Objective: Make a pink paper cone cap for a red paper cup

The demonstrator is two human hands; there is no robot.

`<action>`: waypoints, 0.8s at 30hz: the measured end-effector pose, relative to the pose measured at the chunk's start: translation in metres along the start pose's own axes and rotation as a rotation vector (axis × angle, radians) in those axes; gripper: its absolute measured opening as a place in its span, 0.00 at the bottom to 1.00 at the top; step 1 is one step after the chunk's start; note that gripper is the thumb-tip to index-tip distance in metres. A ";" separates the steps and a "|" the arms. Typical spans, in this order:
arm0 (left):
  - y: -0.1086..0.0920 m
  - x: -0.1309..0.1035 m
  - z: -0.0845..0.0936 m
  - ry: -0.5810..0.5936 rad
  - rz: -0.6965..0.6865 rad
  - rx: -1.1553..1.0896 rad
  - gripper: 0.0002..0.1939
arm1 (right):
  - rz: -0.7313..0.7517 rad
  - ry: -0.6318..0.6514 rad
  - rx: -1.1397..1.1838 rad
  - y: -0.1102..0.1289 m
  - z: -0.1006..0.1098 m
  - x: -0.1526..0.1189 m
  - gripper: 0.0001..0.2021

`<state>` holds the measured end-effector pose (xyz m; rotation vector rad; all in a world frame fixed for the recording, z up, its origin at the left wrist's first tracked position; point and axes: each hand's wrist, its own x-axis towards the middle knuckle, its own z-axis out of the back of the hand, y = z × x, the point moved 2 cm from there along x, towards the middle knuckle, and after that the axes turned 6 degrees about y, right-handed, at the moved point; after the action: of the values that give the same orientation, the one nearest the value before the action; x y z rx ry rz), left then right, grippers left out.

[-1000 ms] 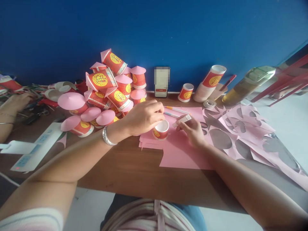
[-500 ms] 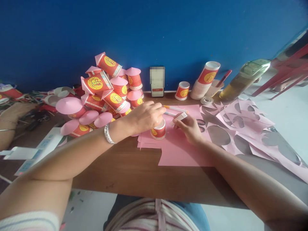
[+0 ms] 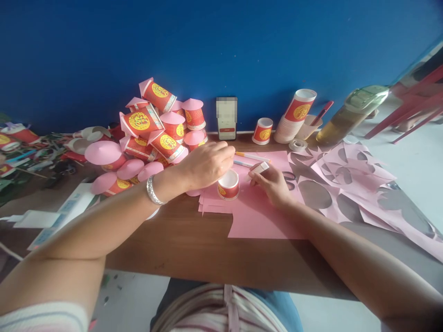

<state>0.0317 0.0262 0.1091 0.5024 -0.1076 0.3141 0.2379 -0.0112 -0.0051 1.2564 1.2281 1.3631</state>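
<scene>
A red and white paper cup (image 3: 229, 191) stands upright, mouth up, on sheets of pink paper (image 3: 263, 221). Just above and left of its rim is my left hand (image 3: 211, 161), fingers curled together; whatever is between the fingertips, if anything, is hidden. To the right of the cup, my right hand (image 3: 272, 182) pinches a small white block (image 3: 259, 168), its kind unclear, between thumb and fingers. Behind the hands lie an orange pen (image 3: 254, 157) and a blue-and-white pen (image 3: 242, 163). The dark handles of scissors (image 3: 290, 180) show beside my right hand.
Red cups with pink cone tops (image 3: 140, 122) are piled at left. Along the blue wall stand a phone (image 3: 226, 124), a single cup (image 3: 262, 131), stacked cups (image 3: 294, 117), a tape roll (image 3: 298, 145) and a bottle (image 3: 351, 115). Cut pink scraps (image 3: 349, 184) cover the right side.
My left hand has shifted slightly left and off the cup, so more of its mouth shows. My right hand keeps its place with the white block. Another person's arm at far left has left the view.
</scene>
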 end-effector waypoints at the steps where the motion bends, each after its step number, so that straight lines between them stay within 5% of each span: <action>1: 0.002 -0.001 0.001 -0.008 0.016 -0.007 0.15 | -0.004 -0.003 -0.008 0.000 0.000 0.000 0.17; 11: 0.026 -0.024 0.002 -0.127 0.419 -0.152 0.11 | -0.014 -0.028 0.114 0.007 -0.004 -0.002 0.19; 24: -0.047 -0.046 -0.034 0.087 0.719 -0.872 0.39 | -0.008 0.013 0.044 0.007 -0.003 -0.001 0.22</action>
<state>0.0046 -0.0083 0.0495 -0.4418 -0.3220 0.9326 0.2353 -0.0137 0.0021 1.2733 1.2777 1.3466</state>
